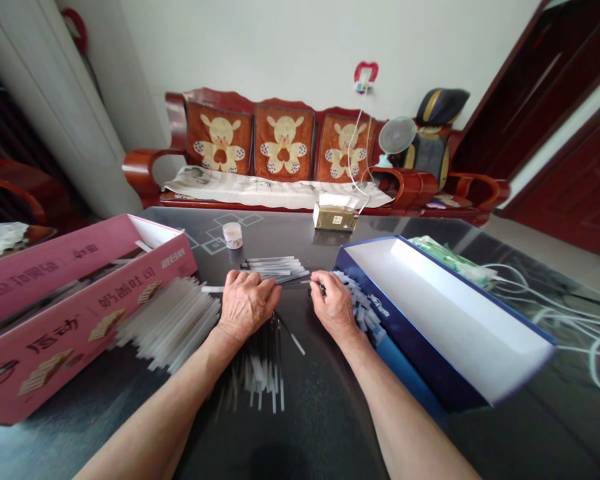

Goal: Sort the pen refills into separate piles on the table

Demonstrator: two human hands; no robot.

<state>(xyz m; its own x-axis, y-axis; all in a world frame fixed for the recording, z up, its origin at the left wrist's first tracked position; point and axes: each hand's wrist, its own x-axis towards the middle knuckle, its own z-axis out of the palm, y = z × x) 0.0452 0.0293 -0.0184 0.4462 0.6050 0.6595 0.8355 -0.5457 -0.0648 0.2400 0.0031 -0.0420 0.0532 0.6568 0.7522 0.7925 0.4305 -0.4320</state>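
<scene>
My left hand (245, 300) is closed over a thin white plastic tube (213, 289), whose end sticks out at its left side. Just right of it, my right hand (333, 301) pinches something small, mostly hidden by the fingers. Beyond the hands lies a bundle of thin whitish tubes (280, 267). A large pile of translucent tubes (175, 320) rests left of my left forearm. Dark thin sticks with whitish ends (267, 377) lie below my left hand. Small clear-bluish pieces (363, 303) are heaped beside my right hand.
A pink carton (95, 307) holding long items stands at left. At right is a blue box (430, 327) with a white inside. Farther back are a small round tub (233, 235) and a tissue box (335, 217). White cables (575, 333) and a green packet (450, 260) lie far right.
</scene>
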